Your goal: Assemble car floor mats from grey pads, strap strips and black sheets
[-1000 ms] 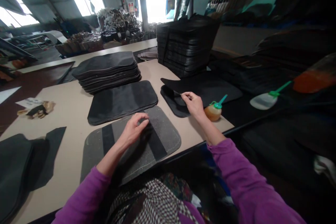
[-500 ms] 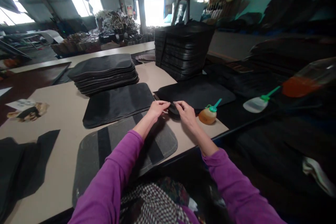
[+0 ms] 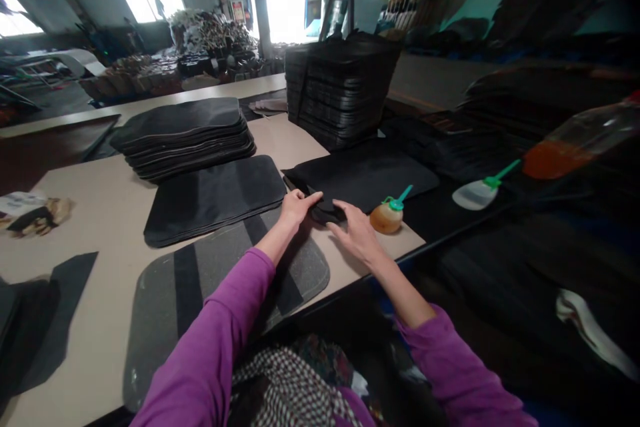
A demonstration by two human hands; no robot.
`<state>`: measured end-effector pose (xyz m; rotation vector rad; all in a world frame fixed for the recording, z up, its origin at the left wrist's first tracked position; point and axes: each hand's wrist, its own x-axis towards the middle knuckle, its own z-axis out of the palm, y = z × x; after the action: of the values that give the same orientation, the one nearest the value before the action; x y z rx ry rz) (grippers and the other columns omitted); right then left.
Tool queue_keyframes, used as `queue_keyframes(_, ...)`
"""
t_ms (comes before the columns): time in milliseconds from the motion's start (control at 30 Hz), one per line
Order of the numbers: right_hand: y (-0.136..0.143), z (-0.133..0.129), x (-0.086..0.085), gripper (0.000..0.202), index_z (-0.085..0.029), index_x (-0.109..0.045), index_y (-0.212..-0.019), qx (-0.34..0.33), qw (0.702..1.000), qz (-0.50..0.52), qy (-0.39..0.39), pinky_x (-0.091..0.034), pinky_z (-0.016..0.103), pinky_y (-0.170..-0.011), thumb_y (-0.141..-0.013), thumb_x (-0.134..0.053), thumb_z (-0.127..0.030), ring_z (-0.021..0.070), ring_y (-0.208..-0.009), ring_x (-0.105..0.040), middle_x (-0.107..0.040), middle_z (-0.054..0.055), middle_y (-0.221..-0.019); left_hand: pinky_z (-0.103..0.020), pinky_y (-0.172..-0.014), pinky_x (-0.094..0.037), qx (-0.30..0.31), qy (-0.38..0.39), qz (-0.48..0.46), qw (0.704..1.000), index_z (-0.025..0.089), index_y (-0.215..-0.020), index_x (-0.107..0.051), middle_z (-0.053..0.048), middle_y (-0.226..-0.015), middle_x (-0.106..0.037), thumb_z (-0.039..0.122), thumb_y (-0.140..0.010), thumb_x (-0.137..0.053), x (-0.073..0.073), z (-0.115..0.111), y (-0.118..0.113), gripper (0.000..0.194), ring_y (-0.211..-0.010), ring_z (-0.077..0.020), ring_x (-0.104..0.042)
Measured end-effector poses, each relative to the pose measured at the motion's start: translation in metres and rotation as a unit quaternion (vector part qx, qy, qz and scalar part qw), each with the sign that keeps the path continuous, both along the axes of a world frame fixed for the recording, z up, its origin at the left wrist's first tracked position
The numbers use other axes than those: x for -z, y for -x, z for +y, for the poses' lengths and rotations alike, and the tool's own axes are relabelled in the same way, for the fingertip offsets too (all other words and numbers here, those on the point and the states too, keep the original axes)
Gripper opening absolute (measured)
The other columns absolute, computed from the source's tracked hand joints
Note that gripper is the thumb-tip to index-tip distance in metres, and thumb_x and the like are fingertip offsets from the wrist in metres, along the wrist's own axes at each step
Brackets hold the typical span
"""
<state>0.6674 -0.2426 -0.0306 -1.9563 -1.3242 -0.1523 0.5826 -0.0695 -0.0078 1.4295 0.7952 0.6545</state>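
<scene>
My left hand (image 3: 299,207) has its fingers curled and its thumb stretched out over a small dark piece of sheet material (image 3: 327,210), whose edge it appears to pinch. My right hand (image 3: 355,233) is just to the right of that piece, thumb and fingers apart, holding nothing. Behind both hands lies a large black sheet (image 3: 385,170). Left of them rests a low stack of black rounded panels (image 3: 215,197). A grey panel with dark bands (image 3: 225,260) lies partly under my left forearm. Close to my right hand stands a round squeeze bottle with amber liquid (image 3: 386,219).
A second squeeze bottle (image 3: 475,195) and a clear bottle of orange liquid (image 3: 560,157) lie to the right. Taller stacks of black panels (image 3: 185,137) and black bundles (image 3: 340,93) stand farther back. Black cut pieces (image 3: 55,320) occupy the left of the table (image 3: 105,207).
My right hand has let go of the small dark piece, opened and moved slightly down. My left hand stays at the piece. The view has shifted a little to the right.
</scene>
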Motion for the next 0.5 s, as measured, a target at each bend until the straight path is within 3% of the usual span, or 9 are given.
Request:
queue_keyframes(133,-0.008,0.015,-0.005,0.047,-0.020,-0.059,-0.137,0.043,0.998,0.055,0.008,-0.049,0.045,-0.104,-0.093,-0.062,-0.035,0.0286,-0.118,-0.063,-0.069,0.012,-0.129,-0.020,-0.047,-0.028,0.023,0.013,0.002,1.000,0.021,-0.065,-0.041,0.010,-0.052,-0.042,0.049,-0.071,-0.089,-0.004,0.000,-0.003,0.056,-0.047,-0.0057,-0.038)
queue_keyframes(333,-0.035,0.033,-0.022,0.021,-0.024,-0.074,-0.100,0.122,0.986,0.108,-0.035,-0.049,0.040,-0.096,-0.091,-0.055,-0.028,0.0268,-0.104,-0.065,-0.074,0.007,-0.105,-0.021,-0.045,-0.036,0.048,0.028,0.014,0.998,0.019,-0.076,-0.056,0.003,-0.058,-0.056,0.053,-0.078,-0.084,-0.008,0.001,-0.001,0.044,-0.047,-0.0085,-0.049)
queue_keyframes(400,-0.044,0.038,-0.028,0.021,-0.023,-0.073,-0.093,0.155,0.976,0.139,-0.064,-0.051,0.037,-0.086,-0.092,-0.057,-0.036,0.0248,-0.091,-0.065,-0.072,0.006,-0.090,-0.021,-0.046,-0.038,0.048,0.031,0.026,0.998,0.018,-0.077,-0.056,0.002,-0.058,-0.058,0.053,-0.079,-0.083,-0.005,0.002,0.000,0.044,-0.047,-0.0090,-0.051)
queue_keyframes(500,-0.053,0.047,-0.039,0.038,-0.020,-0.067,-0.094,0.193,0.955,0.190,-0.120,-0.052,0.031,-0.065,-0.096,-0.050,-0.055,0.0181,-0.067,-0.058,-0.058,0.000,-0.071,-0.019,-0.046,-0.038,0.037,0.031,0.052,0.997,0.019,-0.084,-0.054,0.004,-0.060,-0.057,0.047,-0.082,-0.081,0.000,0.004,-0.002,0.039,-0.047,-0.0087,-0.053)
